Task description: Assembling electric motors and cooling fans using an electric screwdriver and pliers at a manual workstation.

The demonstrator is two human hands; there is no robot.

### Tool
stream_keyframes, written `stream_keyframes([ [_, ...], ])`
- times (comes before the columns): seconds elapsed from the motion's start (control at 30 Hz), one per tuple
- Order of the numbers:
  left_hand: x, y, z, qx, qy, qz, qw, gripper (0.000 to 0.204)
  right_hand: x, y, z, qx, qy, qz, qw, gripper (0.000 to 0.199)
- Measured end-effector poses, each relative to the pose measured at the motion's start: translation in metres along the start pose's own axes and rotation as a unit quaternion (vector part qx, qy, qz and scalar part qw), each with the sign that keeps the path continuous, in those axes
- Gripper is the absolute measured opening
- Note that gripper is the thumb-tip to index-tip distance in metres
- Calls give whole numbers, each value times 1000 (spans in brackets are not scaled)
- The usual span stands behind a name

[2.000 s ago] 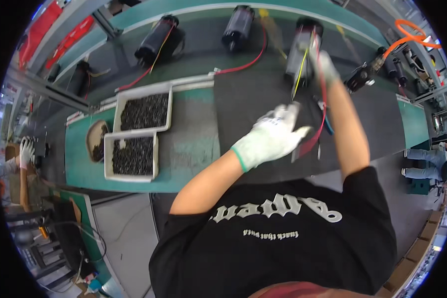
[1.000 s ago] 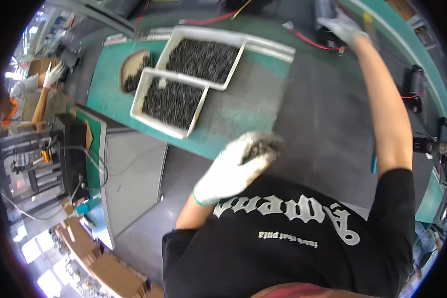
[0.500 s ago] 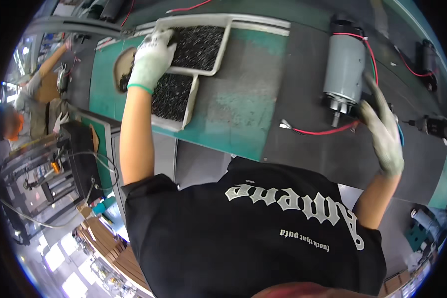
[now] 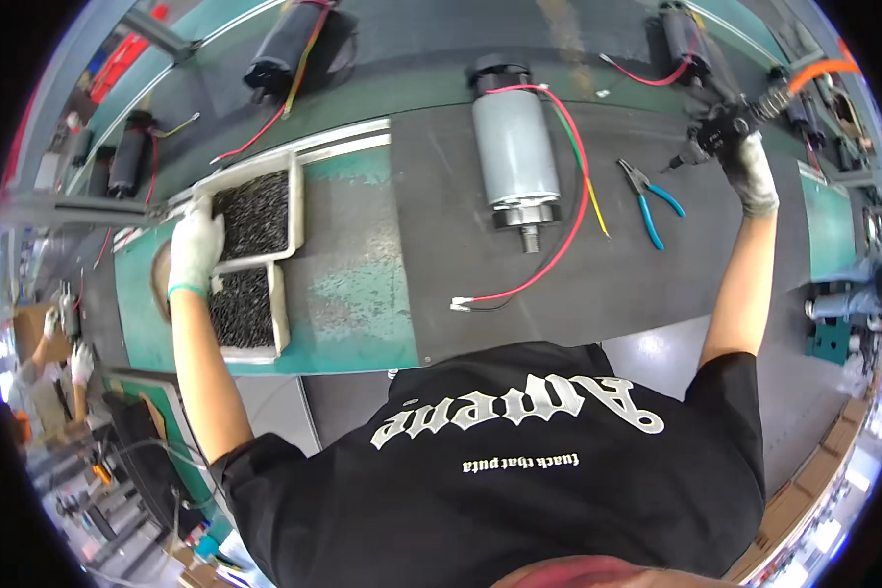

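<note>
My left hand (image 4: 196,250), in a white glove, is at the left side of the far white tray (image 4: 297,211) of small black screws (image 4: 255,211). Its fingers are bent together, and whatever they may hold is hidden. A nearer tray (image 4: 280,318) holds more small black pieces. Out to the right, my gloved right hand (image 4: 752,176) is wrapped round a black power screwdriver (image 4: 723,129) with an orange hose, its bit pointing left. Between my hands a silver-grey electric motor (image 4: 515,147) lies on the dark mat, shaft toward me, with red, black, green and yellow wires.
Blue-handled pliers (image 4: 649,204) lie right of the motor. More motors with wires sit along the far side, such as a dark motor (image 4: 289,49) and another motor (image 4: 684,44). A metal post (image 4: 78,209) stands at left. Another person's gloved hands (image 4: 80,363) show far left.
My right hand has left the motor's side and now grips the screwdriver, lifted off the table. The pliers have come into sight. My left hand stays at the trays while the view has shifted.
</note>
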State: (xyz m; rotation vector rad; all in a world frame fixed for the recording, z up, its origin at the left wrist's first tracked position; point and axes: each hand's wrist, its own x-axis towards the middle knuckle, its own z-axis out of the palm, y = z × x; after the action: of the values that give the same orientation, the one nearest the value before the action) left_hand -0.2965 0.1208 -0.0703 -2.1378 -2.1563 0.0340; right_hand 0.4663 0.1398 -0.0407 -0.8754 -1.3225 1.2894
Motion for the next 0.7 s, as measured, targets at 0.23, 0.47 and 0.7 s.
stream_keyframes([
  [0.23,4,1,5,19,30,46,998,27,14,29,25,-145,18,19,989,46],
  [0.47,-14,19,-5,8,31,-68,997,30,-31,-6,93,12,98,-46,994,40],
  [0.7,-38,44,-35,-113,176,-101,973,25,-73,-26,145,130,73,-91,985,48],
])
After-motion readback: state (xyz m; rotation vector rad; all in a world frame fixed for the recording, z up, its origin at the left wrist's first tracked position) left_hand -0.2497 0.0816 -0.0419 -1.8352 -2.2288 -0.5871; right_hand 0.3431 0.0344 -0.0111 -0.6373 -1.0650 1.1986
